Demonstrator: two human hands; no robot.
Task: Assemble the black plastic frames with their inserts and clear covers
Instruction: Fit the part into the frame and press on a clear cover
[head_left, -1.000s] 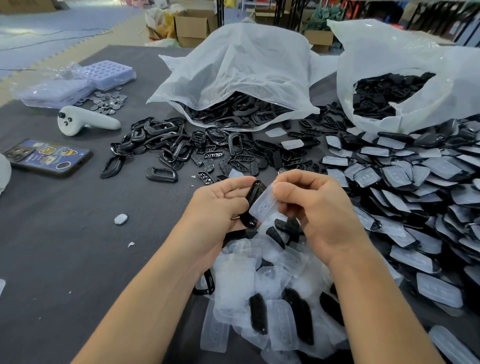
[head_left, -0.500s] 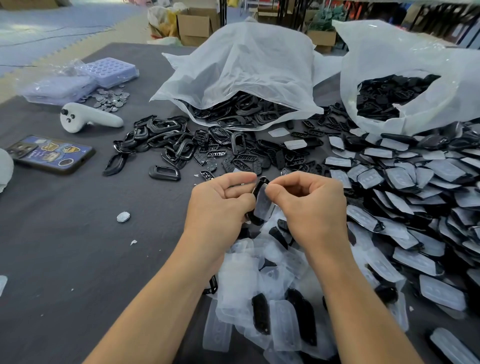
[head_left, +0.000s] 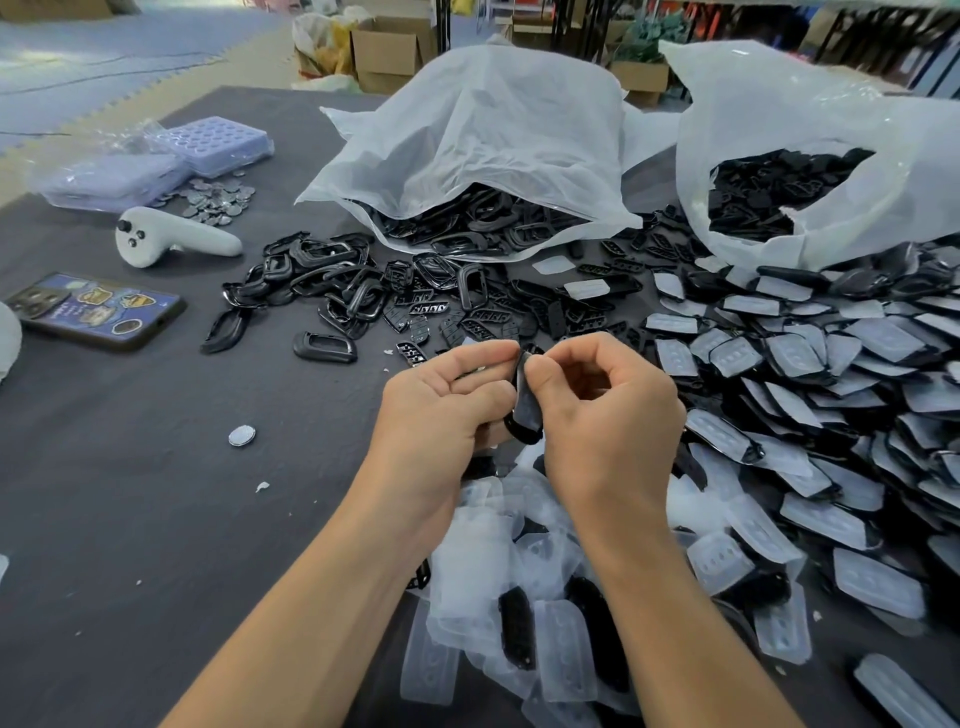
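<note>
black plastic sits at the middle of the view: one black frame (head_left: 522, 430), stood on end and nearly edge-on to the camera, is held above the dark table (head_left: 130, 493) between both hands. the left hand (head_left: 441, 405) grips it, fingers curled round the frame's far side and thumb laid along the top. the right hand (head_left: 608, 415) pinches the frame's upper end between thumb and bent forefinger, with the other fingers curled in. a pale clear cover (head_left: 527, 397) seems to lie against the frame's face; whether it is fully seated cannot be told.

at six o'clock from the hands lies a heap of clear covers (head_left: 483, 566) with a few black parts mixed in. from two to five o'clock spreads a wide pile of covered frames (head_left: 810, 415), overlapping one another. at twelve o'clock small slotted inserts (head_left: 431, 309) lie scattered, and at eleven o'clock loose frames (head_left: 322, 270) lie in a tangle. beyond them, at twelve, a white plastic bag (head_left: 483, 145) spills more frames; at two o'clock a second bag (head_left: 805, 114) stands open with black parts inside.

at ten o'clock are a white controller (head_left: 176, 241), a phone (head_left: 96, 312) lying back up, round metal discs (head_left: 218, 200) and lilac trays (head_left: 218, 137). one small oval disc (head_left: 242, 435) lies alone at nine o'clock.
</note>
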